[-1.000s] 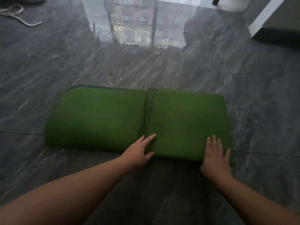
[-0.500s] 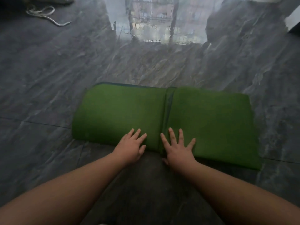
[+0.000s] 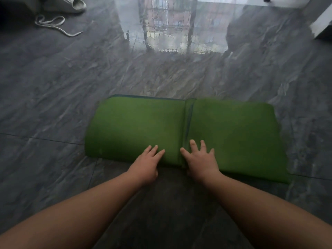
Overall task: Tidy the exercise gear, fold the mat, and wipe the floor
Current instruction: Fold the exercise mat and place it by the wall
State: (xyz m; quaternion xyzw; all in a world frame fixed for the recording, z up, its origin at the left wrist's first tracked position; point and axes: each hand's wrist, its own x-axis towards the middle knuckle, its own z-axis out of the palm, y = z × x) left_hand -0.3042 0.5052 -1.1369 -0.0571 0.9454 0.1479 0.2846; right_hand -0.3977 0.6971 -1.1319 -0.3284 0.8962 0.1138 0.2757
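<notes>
A cord [image 3: 53,24] lies on the floor [image 3: 45,105] at far left, well apart from the green mat [image 3: 136,126], which lies folded flat at centre with a seam running front to back. The left hand [image 3: 145,166] rests flat on the mat's near edge just left of that seam, fingers straight and holding nothing; the right hand [image 3: 202,161] presses just right of it, fingers spread wide, likewise holding nothing. Judged advice: for the next fold, keep even pressure either side of the seam and square the edges, lest the layers slip on the glossy tile.
</notes>
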